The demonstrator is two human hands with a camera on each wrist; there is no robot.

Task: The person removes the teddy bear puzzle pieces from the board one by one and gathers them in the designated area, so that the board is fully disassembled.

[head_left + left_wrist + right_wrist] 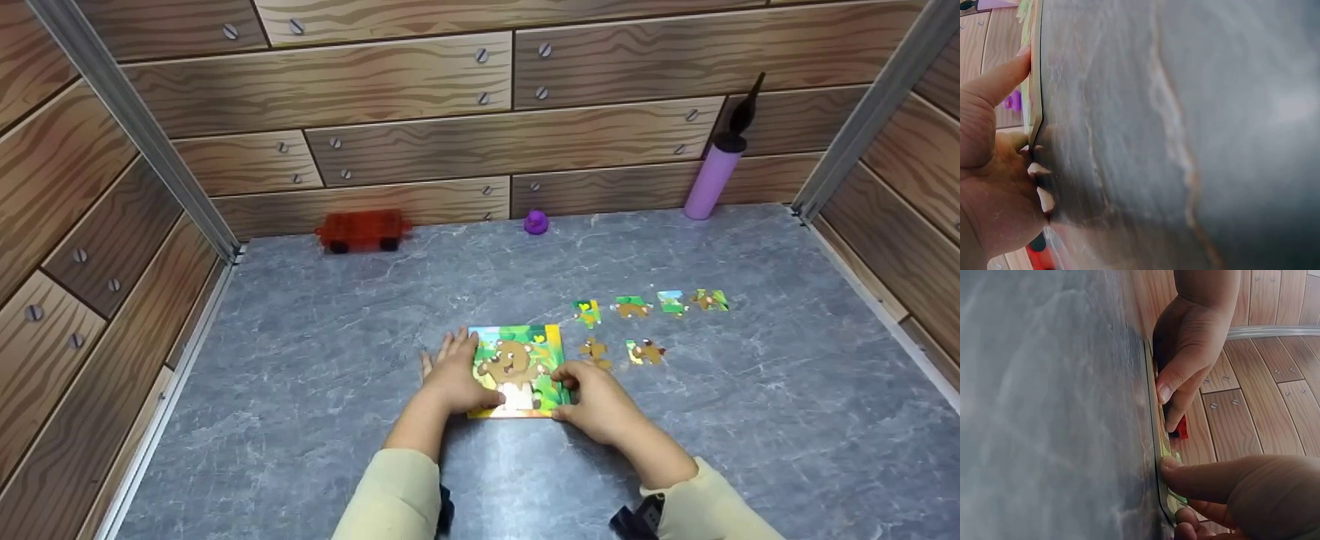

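Grey marbled table point(300, 337) lies under the puzzle point(511, 361), which sits directly before me. My left hand point(456, 380), fingers straight and spread, rests along its left edge, likely to stop it sliding; my right hand point(598, 405) pinches its right edge, seemingly to steady it. Loose pieces point(646, 352) lie beyond my right hand, probably for easy reach.
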